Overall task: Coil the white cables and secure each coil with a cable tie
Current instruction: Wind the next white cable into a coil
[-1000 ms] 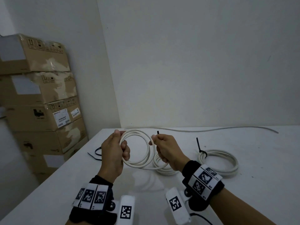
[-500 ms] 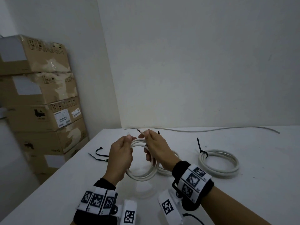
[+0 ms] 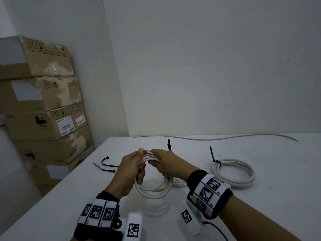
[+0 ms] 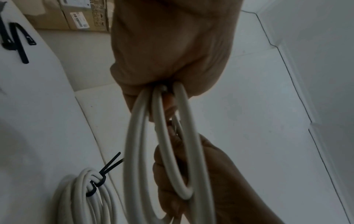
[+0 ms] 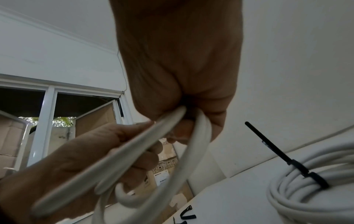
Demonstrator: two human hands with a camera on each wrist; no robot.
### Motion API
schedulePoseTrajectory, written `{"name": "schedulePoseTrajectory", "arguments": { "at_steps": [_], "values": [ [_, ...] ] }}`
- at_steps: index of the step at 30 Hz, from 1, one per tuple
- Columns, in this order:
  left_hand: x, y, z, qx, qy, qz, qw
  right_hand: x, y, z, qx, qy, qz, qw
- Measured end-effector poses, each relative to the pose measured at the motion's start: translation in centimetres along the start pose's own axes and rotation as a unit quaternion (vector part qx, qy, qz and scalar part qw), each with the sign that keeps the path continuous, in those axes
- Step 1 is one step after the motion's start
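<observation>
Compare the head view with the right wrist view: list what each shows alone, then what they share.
Head view only: the uncoiled cable along the wall, a second tied coil to the right, and both wrist bands.
Right wrist view only: an open window behind the hands.
Both: the left hand and right hand gripping the coil in hand, a tied coil with its black cable tie, loose ties, cardboard boxes.

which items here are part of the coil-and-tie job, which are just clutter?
Job:
- white coil gripped by left hand and right hand
- two tied coils on the table, right one
- loose black cable ties
- uncoiled white cable by the wall

Clutter:
- stacked cardboard boxes
</observation>
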State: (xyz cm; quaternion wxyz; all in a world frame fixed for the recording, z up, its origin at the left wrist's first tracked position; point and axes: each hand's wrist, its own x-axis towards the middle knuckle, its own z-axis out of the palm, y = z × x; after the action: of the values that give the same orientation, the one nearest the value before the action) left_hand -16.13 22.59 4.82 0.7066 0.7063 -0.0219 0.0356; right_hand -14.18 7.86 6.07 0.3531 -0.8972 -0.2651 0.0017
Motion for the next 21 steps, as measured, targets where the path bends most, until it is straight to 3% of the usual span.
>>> {"name": "schedulePoseTrajectory", "arguments": {
  "at_steps": [4,7,13,21],
  "values": [
    [0.3,0.2,-0.7,-0.085,-0.068,-0.079,0.991,-0.2,0.2,-0.2,0.021,0.023,-0.002,1.0],
    [0.3,0.3,-0.8,-0.118,-0.084,-0.117,0.983,0.0,0.3,-0.1,-0.027,0.029,-0.03,0.999],
    [-0.2,0.4,0.4,0.07,-0.061,-0.031,0.995,0.3,0.7,-0.1,-0.092,0.025,-0.027,0.995],
    [0.4,0.1,0.1,0.273,-0.094,0.041,0.957,0.6,1.0,-0.3,-0.045,-0.007,0.041,0.998]
  ]
}}
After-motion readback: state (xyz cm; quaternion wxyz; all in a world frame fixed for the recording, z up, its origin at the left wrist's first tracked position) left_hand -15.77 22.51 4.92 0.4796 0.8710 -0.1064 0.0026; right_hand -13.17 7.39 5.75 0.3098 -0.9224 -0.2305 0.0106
